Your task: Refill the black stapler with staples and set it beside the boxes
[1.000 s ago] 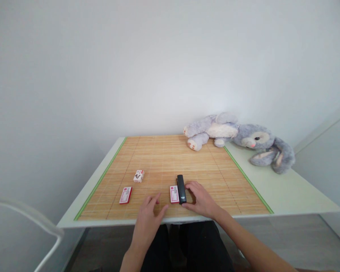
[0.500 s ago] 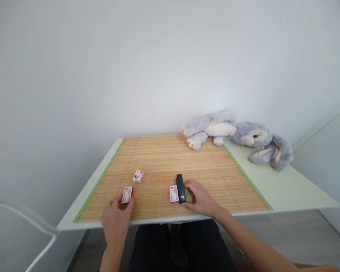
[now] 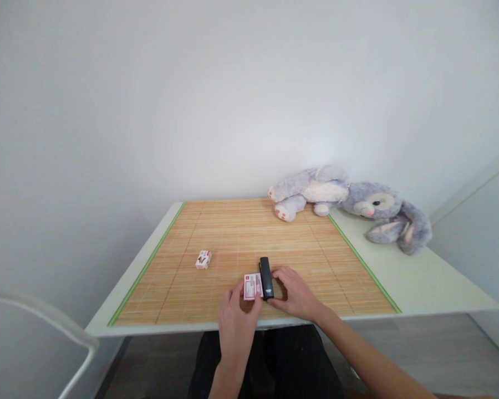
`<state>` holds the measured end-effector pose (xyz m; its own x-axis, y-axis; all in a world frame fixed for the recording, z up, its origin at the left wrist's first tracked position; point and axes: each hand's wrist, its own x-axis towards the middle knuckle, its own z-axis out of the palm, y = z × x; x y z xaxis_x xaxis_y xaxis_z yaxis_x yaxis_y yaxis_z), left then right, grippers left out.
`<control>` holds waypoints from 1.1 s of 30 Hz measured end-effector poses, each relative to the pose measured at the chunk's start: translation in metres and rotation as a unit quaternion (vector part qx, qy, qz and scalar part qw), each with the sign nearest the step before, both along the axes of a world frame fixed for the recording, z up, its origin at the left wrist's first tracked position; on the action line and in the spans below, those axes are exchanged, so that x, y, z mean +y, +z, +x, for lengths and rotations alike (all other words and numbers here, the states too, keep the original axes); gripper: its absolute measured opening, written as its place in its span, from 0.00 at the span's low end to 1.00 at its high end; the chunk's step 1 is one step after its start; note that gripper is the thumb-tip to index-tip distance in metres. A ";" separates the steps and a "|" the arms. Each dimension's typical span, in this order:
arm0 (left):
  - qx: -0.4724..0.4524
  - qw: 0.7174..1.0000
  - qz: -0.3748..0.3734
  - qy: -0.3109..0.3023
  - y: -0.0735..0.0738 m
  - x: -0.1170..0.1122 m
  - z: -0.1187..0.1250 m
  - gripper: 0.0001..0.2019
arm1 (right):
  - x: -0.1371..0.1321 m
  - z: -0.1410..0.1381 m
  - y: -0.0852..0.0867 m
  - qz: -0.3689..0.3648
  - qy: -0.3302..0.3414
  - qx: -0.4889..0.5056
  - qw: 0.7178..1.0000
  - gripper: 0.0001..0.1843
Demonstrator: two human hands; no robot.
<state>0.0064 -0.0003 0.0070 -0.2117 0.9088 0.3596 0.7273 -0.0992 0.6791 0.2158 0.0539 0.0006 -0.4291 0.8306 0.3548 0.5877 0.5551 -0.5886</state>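
Observation:
My left hand (image 3: 238, 321) is closed around a small white-and-red box (image 3: 249, 288), its thumb and fingers on opposite sides. That box lies against or over a second similar box, which is mostly hidden; I cannot tell whether they are stacked. Just right of them a black stapler (image 3: 266, 279) lies lengthwise on the mat. My right hand (image 3: 294, 293) curves along the stapler's right side, with the thumb at its near end and the fingers further up. Away to the left sits another small white box (image 3: 203, 259) with a dark picture on top.
A bamboo mat (image 3: 233, 227) with green edges covers much of the white table (image 3: 432, 282). At the back right a grey plush rabbit (image 3: 328, 191) lies on its side by the wall. A white curved tube (image 3: 45, 316) crosses the lower left.
My left hand has moved right with its box, from the mat's left part to the box beside the stapler. My right hand has stayed at the stapler.

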 end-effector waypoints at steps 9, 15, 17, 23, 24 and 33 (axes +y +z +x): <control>-0.078 0.996 -0.037 -0.038 -0.002 0.000 0.005 0.21 | -0.001 0.000 0.004 -0.002 -0.003 -0.008 1.000 0.26; -0.112 0.990 -0.072 -0.041 -0.003 0.004 0.005 0.21 | 0.000 0.001 0.001 0.001 0.000 -0.005 1.000 0.26; -0.108 0.989 -0.090 -0.050 -0.001 0.006 0.004 0.21 | 0.000 0.001 0.000 -0.002 0.001 -0.002 1.000 0.26; -0.092 0.988 -0.108 -0.066 0.007 0.008 0.003 0.20 | 0.000 0.001 0.001 -0.008 0.006 0.008 1.000 0.25; -0.091 0.988 -0.107 -0.068 0.008 0.008 0.003 0.20 | 0.000 0.001 0.001 -0.009 0.008 0.010 1.000 0.25; -0.081 0.988 -0.111 -0.074 0.010 0.007 0.005 0.20 | 0.001 0.002 0.001 -0.010 0.004 0.000 1.000 0.24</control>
<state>0.0117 0.0067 0.0174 -0.1093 0.9866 0.1208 0.5953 -0.0323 0.8028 0.2175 0.0552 0.0013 -0.4356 0.8343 0.3381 0.5835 0.5477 -0.5997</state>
